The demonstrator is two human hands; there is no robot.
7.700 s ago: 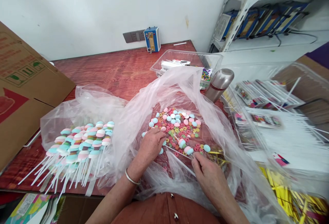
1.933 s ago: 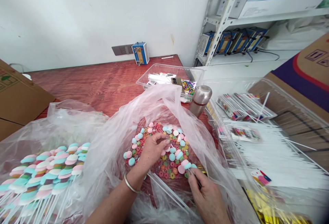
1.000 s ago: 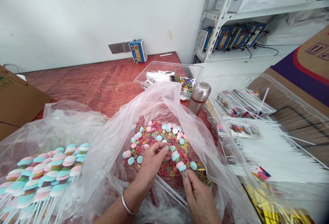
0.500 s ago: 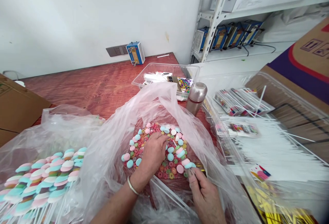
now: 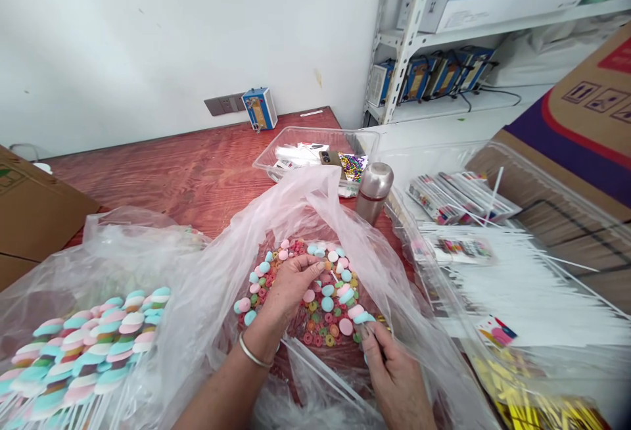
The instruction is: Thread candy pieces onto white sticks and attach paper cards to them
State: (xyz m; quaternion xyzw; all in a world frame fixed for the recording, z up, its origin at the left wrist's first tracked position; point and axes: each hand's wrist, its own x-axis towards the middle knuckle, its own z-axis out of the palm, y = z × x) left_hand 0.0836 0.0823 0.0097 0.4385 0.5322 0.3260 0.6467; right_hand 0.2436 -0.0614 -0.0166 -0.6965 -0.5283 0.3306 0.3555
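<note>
Above the loose candy (image 5: 328,303) on the red worktop (image 5: 162,173), the left hand (image 5: 290,283) is half-curled, its hold unclear; the right hand (image 5: 397,372) pinches a candy skewer (image 5: 362,317). Threading seems in hand; another piece needs lining up with its far end. Behind stand a flask (image 5: 375,187) and white wall (image 5: 172,29).

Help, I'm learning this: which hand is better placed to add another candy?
Probably the left hand: it is over the loose candies, while the right hand grips the candy skewer below its candies.
</note>
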